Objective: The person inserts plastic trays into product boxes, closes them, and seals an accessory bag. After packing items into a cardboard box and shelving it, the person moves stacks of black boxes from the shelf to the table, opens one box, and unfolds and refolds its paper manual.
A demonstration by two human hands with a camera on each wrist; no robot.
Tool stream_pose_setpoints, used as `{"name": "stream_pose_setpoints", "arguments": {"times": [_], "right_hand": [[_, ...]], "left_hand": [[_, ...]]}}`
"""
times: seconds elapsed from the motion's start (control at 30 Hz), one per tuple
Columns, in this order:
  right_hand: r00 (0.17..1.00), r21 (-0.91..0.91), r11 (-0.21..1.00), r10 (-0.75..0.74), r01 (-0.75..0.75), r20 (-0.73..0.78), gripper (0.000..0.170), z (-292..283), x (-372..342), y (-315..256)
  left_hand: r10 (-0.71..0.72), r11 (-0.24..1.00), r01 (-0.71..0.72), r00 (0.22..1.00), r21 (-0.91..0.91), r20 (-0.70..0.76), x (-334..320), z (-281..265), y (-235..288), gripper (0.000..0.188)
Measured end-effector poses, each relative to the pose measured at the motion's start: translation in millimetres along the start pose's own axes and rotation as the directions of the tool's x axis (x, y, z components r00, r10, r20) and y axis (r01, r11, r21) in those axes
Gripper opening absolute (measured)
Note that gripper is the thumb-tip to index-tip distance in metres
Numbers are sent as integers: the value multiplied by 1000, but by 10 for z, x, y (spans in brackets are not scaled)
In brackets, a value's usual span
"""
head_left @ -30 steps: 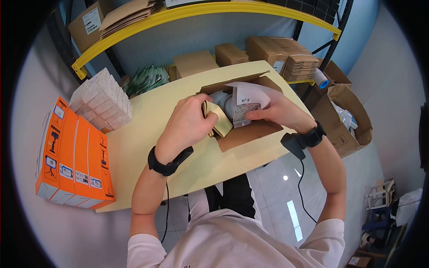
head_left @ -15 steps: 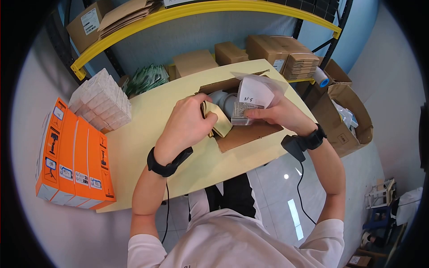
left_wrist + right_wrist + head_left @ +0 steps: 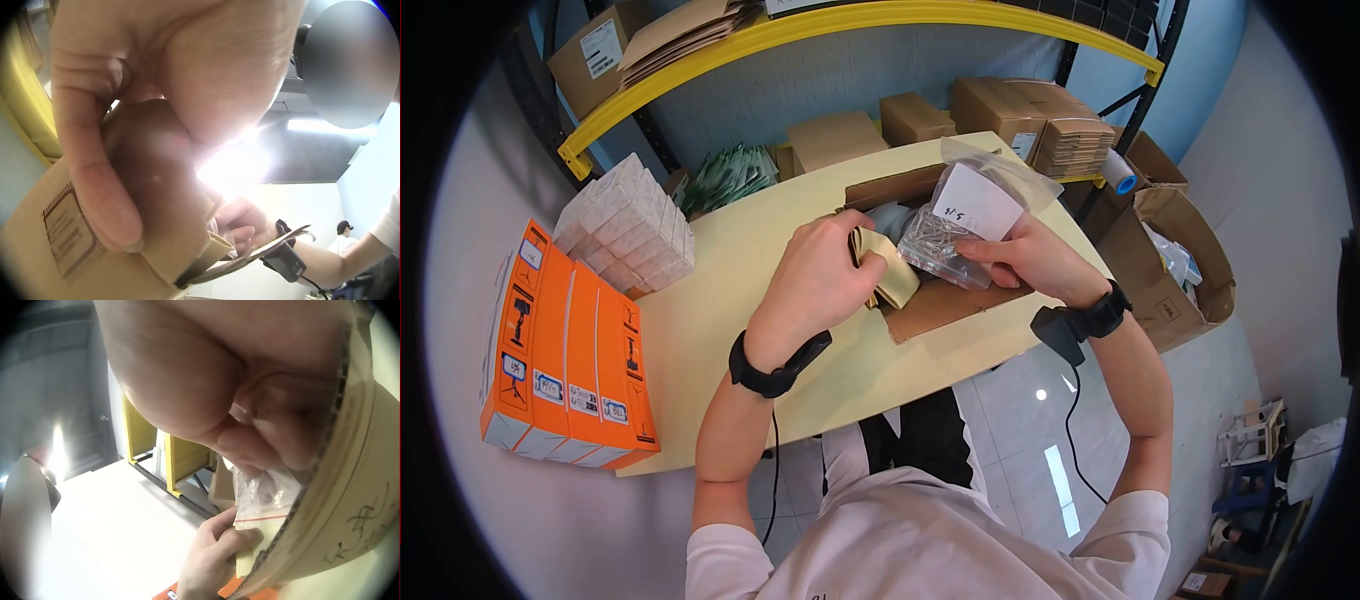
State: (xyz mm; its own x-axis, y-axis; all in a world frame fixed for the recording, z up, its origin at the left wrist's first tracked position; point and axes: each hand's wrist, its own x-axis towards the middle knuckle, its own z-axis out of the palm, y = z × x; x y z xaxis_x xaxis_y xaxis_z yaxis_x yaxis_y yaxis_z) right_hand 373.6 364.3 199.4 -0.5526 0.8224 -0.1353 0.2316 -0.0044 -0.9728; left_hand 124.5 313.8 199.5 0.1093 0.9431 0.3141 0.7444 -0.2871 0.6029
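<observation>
An opened cardboard box (image 3: 960, 306) lies on the pale table, with grey rounded items (image 3: 890, 217) inside. My left hand (image 3: 825, 265) grips the box's left flap together with a folded yellowish piece (image 3: 890, 275); in the left wrist view its fingers (image 3: 103, 194) curl over the cardboard. Above the box's right part, my right hand (image 3: 1040, 260) pinches a clear zip bag (image 3: 935, 245) of small metal-looking parts, with a white label (image 3: 978, 208) marked in handwriting. The right wrist view shows the bag (image 3: 265, 494) beside the box wall (image 3: 350, 487).
Orange boxes (image 3: 570, 360) and stacked white boxes (image 3: 628, 225) stand on the table's left. Green packets (image 3: 730, 180) lie at the back left. Behind is a yellow-edged shelf (image 3: 850, 22) with cartons. An open carton (image 3: 1165, 285) stands right of the table.
The bag in my right hand has turned and tilted, its top now leaning to the right and its label showing more fully. My left hand has stayed in place on the flap.
</observation>
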Motion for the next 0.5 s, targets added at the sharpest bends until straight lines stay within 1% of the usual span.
{"name": "stream_pose_setpoints", "arguments": {"times": [0.27, 0.43, 0.5], "right_hand": [[1000, 30, 999, 13, -14, 11, 15, -3, -2, 5], [1000, -35, 999, -24, 24, 6, 16, 17, -21, -12], [1000, -55, 998, -14, 14, 1, 16, 13, -23, -13]], "left_hand": [[-2, 1000, 2, 1000, 10, 10, -10, -16, 22, 39], [-1, 1000, 1, 1000, 21, 10, -11, -16, 14, 39], [-6, 1000, 6, 1000, 17, 14, -11, -16, 15, 39]]}}
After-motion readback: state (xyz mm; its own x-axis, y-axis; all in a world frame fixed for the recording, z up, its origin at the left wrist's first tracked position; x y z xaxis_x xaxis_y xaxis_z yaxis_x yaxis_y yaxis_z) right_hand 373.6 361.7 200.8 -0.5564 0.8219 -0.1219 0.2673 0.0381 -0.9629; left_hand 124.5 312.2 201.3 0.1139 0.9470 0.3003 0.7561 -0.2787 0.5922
